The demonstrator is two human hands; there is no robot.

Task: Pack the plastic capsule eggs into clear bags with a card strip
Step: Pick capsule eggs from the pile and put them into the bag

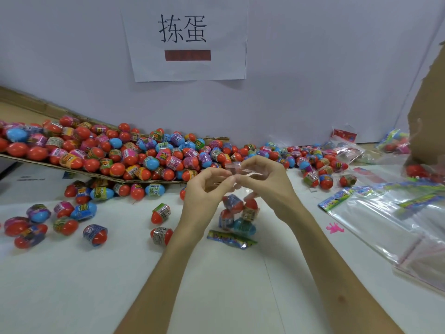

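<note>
Pinching the mouth of the clear bag [244,170] between thumbs and fingertips, the left hand [204,191] and the right hand [267,182] hold it up between them. Its loaded bottom rests on the table [216,285] just below the hands.

The step appears to be closing the bag. To do it well, I judge that the two lips should meet evenly, with the flap pulled taut and flat before pressing, so no wrinkle is caught. Keeping the load low in the bag should stop an egg from riding up into the seal. The film looks thin and slippery, so a firm pinch near both corners seems wise.

Counted:
- One bag is in hand.
- About four bagged eggs [237,210] sit under the fingers, though the overlap makes this unsure.
- One card strip [231,239] lies at the bag's bottom.
- Two loose eggs [160,213] lie just left of the left wrist.
- The heap of eggs [134,155] beyond the hands, lying on and around a cardboard sheet [154,180], is too large to count.
- A stack of empty bags [390,227] lies to the right of the right hand, and its layers cannot be told apart.
- Several spare card strips [337,201] lie beside that stack.
</note>
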